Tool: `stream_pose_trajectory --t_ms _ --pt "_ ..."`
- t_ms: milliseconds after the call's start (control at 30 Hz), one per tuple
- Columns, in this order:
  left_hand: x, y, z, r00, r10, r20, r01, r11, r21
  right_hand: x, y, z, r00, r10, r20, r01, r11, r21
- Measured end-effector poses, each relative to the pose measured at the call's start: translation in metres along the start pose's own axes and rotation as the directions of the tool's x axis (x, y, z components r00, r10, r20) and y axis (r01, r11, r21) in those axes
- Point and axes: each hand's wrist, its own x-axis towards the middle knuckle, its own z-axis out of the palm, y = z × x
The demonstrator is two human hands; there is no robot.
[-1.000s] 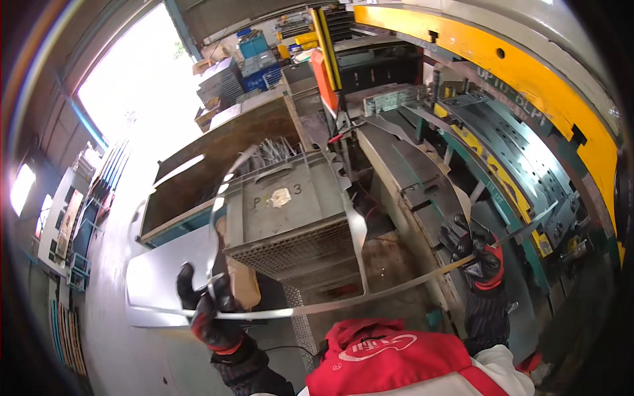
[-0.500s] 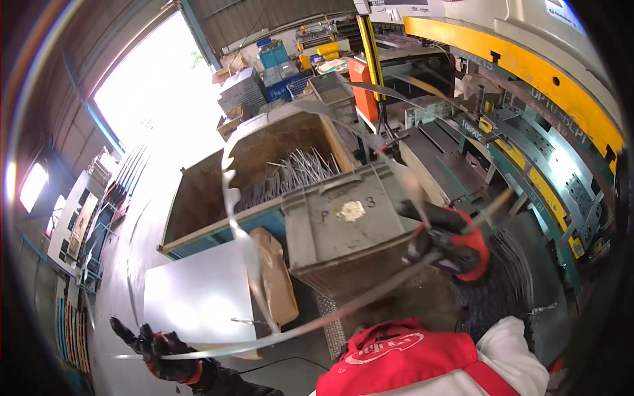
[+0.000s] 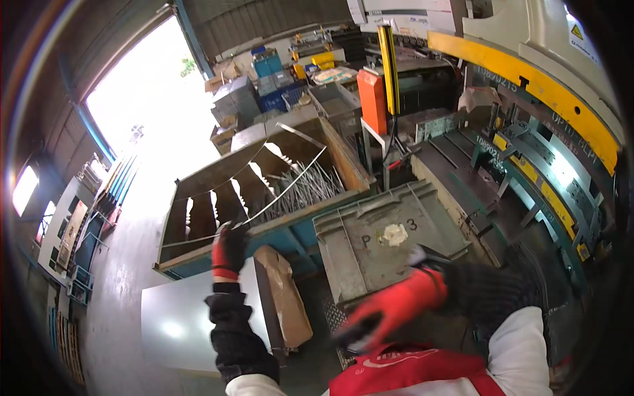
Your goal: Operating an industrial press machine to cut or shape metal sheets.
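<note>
A thin sheet-metal offcut (image 3: 300,173), a bent frame with wavy cross-pieces, is over the open blue-sided bin (image 3: 271,231). My left hand (image 3: 229,251), in a black glove with a red cuff, reaches to its near edge. The fingers look closed around that edge, though their tips are partly hidden. In front of my chest is my right hand (image 3: 389,310), in a red and black glove. Motion smears its fingers, and no thing shows in it. Loose metal strips (image 3: 310,191) are heaped inside the bin.
A grey lidded crate (image 3: 356,247) stands right of the bin. Nearer are a flat metal sheet (image 3: 178,317) and a brown wrapped package (image 3: 285,300). A press with a yellow beam (image 3: 528,72) borders the right, beside an orange post (image 3: 372,102) and a yellow-black column (image 3: 388,69).
The metal offcut has moved away from my body to over the bin. My left hand has gone forward and right with it. My right hand has come off it and swung back left.
</note>
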Motion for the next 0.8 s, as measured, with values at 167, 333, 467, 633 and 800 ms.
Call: stream_pose_trajectory --t_ms 167,333,467,633,800 --pt "-0.028 0.062 0.126 0.899 -0.262 0.352 0.437 0.592 -0.677 -0.062 0.101 0.050 0.932 0.005 -0.363 0.145 0.912 0.384" --pt "-0.083 0.108 0.215 0.683 -0.244 0.688 0.669 0.587 -0.456 -0.098 0.198 0.143 0.511 0.261 -0.819 0.639 0.522 0.565" --pt "-0.125 0.114 0.270 0.430 0.045 0.902 0.464 0.846 -0.264 -0.108 0.263 0.219 -0.115 0.392 -0.913 0.839 0.530 0.122" --pt "-0.146 0.118 0.353 -0.071 -0.028 0.997 0.843 0.532 0.075 -0.163 0.318 0.321 -0.646 0.623 -0.441 0.763 0.533 -0.365" --pt "-0.165 0.094 0.420 0.048 0.025 0.999 0.486 0.873 -0.046 -0.284 0.410 0.448 -0.922 0.299 0.246 0.281 0.954 -0.107"
